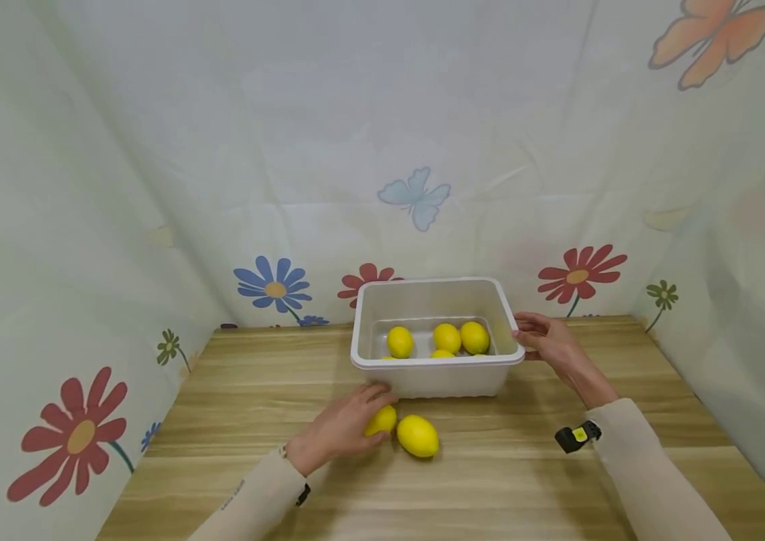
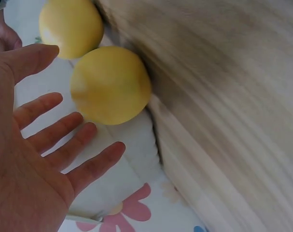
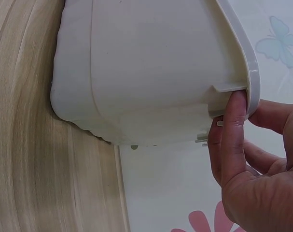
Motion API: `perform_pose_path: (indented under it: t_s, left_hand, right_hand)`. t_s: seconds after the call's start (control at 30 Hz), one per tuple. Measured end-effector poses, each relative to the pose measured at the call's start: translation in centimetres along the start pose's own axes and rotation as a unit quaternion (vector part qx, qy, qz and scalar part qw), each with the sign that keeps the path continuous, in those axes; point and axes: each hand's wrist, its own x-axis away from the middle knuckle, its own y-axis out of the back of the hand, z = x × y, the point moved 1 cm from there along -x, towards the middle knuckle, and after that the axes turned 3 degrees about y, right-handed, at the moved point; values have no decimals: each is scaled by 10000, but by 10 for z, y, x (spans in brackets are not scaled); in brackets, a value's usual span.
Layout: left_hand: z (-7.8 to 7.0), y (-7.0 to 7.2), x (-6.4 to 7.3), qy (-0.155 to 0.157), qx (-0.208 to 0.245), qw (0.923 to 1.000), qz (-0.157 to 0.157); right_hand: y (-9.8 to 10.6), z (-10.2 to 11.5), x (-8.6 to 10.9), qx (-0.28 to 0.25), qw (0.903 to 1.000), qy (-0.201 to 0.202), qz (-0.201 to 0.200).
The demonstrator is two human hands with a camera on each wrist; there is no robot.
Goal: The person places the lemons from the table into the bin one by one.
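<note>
A white plastic bin (image 1: 443, 379) holding several lemons (image 1: 400, 342) stands on the wooden table. My right hand (image 1: 554, 346) grips the bin's right rim; in the right wrist view, fingers (image 3: 235, 140) reach up under the lip and the thumb lies over its outer edge. In front of the bin, my left hand (image 1: 345, 422) is around a lemon (image 1: 380, 421), partly covering it in the head view. The left wrist view has that lemon (image 2: 111, 85) just beyond the spread fingers, which are not closed on it. A second loose lemon (image 1: 418, 436) lies close on its right.
The wooden tabletop (image 1: 491, 481) extends to both sides of the bin. Behind and beside it hang white curtains (image 1: 288, 150) printed with flowers and butterflies. A black wrist strap (image 1: 577, 436) sits on the right sleeve.
</note>
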Motion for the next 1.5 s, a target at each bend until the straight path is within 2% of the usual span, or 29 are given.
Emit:
perform_pose_path:
  t_s: [0.3, 0.67, 1.0, 1.1, 1.2, 1.33, 1.5]
  left_hand:
    - [0, -16, -4, 181, 210, 9992, 292]
    - [-1, -25, -7, -58, 24, 9988, 487]
    - [3, -39, -10, -216, -146, 9992, 316]
    - [2, -40, -10, -234, -167, 9991, 309]
    - [2, -37, -9, -178, -187, 9987, 433]
    - [2, -30, -6, -88, -211, 9983, 538]
    - [1, -19, -2, -93, -143, 9986, 491]
  right_hand:
    - [1, -1, -1, -92, 10000, -12, 29]
    - [-2, -1, 2, -12, 10000, -14, 15]
    - [-2, -5, 3, -46, 10000, -41, -8]
    - [-2, -5, 3, -77, 10000, -26, -5]
    - [-2, -4, 3, -58, 10000, -34, -4]
    - [-1, -4, 2, -23, 10000, -16, -16]
    - [0, -4, 0, -107, 9999, 49, 24]
